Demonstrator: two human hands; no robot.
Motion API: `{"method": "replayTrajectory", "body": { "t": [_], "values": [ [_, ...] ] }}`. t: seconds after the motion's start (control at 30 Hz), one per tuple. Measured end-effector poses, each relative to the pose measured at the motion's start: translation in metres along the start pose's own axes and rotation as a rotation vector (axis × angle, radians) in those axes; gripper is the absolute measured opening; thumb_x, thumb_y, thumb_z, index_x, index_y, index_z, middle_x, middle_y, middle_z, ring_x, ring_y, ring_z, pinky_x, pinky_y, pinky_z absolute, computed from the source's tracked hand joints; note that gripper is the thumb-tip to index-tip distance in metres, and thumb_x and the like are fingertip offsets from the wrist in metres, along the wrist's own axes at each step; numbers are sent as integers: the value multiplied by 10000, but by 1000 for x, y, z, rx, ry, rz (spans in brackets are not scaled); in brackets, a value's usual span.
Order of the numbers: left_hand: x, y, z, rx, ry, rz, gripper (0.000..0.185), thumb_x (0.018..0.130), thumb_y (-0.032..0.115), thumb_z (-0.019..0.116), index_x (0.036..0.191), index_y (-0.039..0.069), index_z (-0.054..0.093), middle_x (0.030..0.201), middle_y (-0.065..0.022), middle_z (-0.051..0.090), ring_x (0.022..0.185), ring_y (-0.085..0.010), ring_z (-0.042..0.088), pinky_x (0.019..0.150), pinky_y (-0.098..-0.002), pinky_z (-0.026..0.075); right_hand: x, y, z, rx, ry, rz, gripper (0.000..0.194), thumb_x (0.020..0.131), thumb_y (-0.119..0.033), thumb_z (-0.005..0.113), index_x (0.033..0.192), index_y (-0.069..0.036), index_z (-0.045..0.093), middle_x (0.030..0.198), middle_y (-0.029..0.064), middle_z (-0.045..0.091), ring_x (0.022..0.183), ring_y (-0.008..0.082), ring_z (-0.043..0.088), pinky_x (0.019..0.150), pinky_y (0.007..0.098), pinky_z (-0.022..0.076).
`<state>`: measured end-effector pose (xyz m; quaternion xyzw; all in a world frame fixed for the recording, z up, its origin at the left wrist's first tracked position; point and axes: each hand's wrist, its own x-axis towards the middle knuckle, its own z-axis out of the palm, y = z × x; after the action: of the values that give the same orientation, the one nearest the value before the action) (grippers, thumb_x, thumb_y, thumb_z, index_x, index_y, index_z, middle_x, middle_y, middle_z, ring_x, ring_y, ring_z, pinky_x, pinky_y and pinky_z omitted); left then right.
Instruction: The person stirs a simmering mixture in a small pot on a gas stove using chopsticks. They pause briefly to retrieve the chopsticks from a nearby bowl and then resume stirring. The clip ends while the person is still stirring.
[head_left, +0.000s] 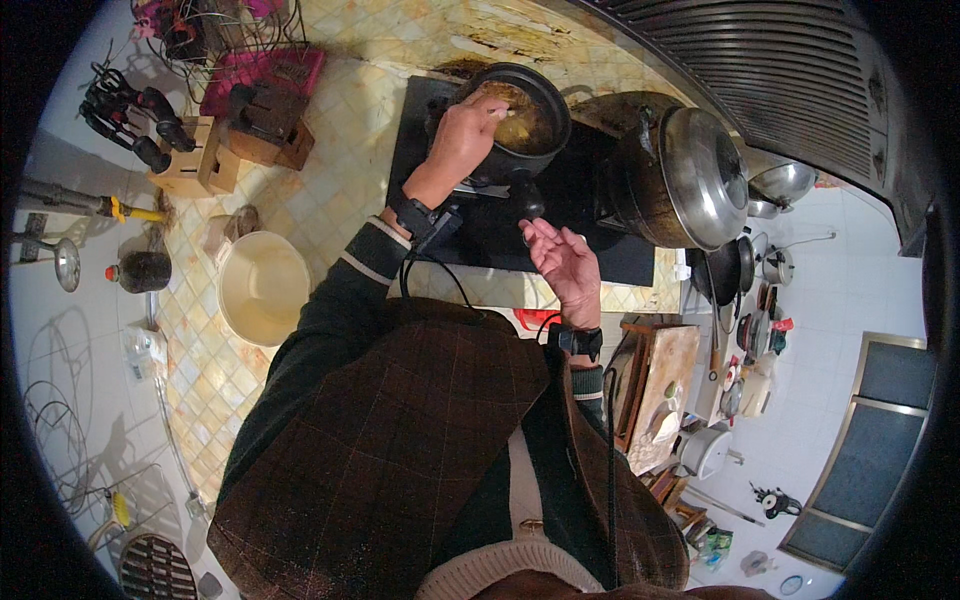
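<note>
My left hand (466, 139) is over a dark saucepan (556, 112) with yellowish-brown contents (525, 129). Its fingers pinch a small pale thing (511, 112), too small and covered to name. Toward me from the saucepan's rim juts its black handle (527, 199). Just below the end of that handle, my right hand (562, 266) is palm up with loosely curled, separate fingers, and nothing shows in it. The saucepan stands on a black cooktop (577, 180). To its right is a large pot (637, 184) with a domed metal lid (705, 180).
A range hood (772, 67) overhangs the right. On the tiled counter (202, 375) at left are a cream basin (264, 289), a wooden knife block (196, 157) and a dark bottle (142, 271). A wooden board (664, 397) is low on the right. Black cables (442, 262) hang at both wrists.
</note>
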<state>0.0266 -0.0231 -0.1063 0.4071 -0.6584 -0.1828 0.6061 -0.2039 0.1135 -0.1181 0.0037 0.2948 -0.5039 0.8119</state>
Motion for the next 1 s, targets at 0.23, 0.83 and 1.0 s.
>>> {"method": "replayTrajectory", "body": {
  "t": [0.23, 0.83, 1.0],
  "values": [
    [-4, 15, -12, -18, 13, -105, 119, 838, 48, 575, 917, -10, 644, 880, -187, 636, 815, -377, 613, 693, -410, 501, 0, 0, -3, 5, -43, 5, 464, 915, -124, 500, 1250, 178, 393, 1364, 343, 363, 1122, 360, 537, 904, 362, 495],
    [2, 13, -14, 65, 45, -4, 127, 860, 52, 585, 967, 3, 630, 886, -175, 627, 790, -357, 617, 673, -385, 498, 1, 1, -3, 25, -49, -10, 461, 903, -102, 512, 1245, 184, 394, 1348, 354, 375, 1116, 363, 541, 906, 365, 497],
    [-4, 16, -16, 95, 5, -17, 103, 860, 51, 565, 931, 0, 621, 873, -173, 617, 805, -371, 603, 684, -414, 500, -1, 2, 1, 39, -34, -7, 456, 896, -94, 517, 1236, 187, 401, 1340, 359, 379, 1105, 361, 547, 896, 363, 501]
  ]
}}
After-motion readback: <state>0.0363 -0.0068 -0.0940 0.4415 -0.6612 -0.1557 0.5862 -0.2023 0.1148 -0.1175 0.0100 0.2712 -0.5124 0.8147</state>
